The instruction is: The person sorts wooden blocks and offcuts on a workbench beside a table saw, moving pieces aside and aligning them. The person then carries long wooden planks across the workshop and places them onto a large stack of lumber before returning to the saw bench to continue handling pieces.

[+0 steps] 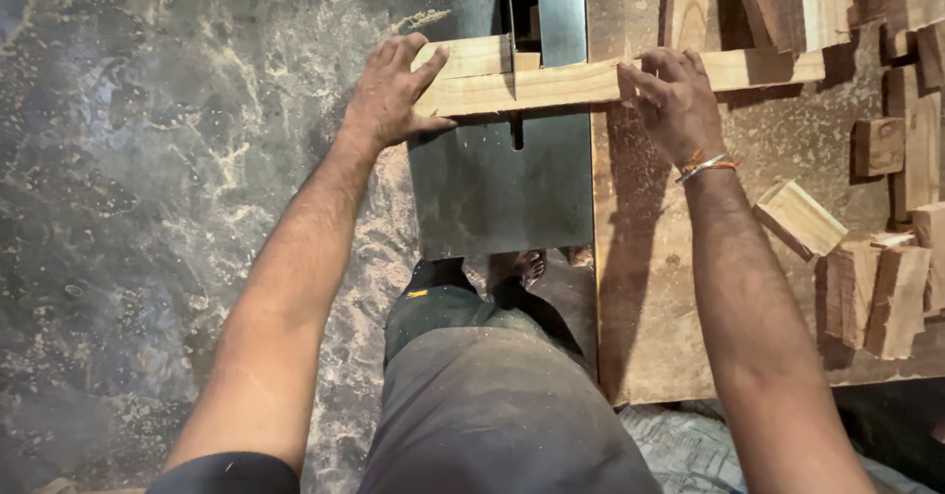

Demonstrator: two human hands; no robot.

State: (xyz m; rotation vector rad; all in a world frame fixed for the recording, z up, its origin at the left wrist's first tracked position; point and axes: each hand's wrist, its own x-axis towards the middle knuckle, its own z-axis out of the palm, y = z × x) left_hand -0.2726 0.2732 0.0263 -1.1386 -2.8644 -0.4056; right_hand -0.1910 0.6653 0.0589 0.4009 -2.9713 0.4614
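Note:
A long pale wooden strip (571, 83) lies crosswise on a grey metal saw table (482, 189), over the blade slot (516, 132). A shorter wood piece (477, 56) sits just behind it on the left. My left hand (392, 92) presses on the left ends of both pieces, fingers spread over them. My right hand (672, 102) grips the strip to the right of the metal table, fingers curled over its far edge. A bangle and an orange thread circle my right wrist.
A plywood board (660, 287) adjoins the saw table on the right, with several cut wood blocks (876, 287) and planks (807, 2) on it. Sawdust covers the dark floor (148, 209) at the left. My legs and bare foot (517, 268) stand below the table.

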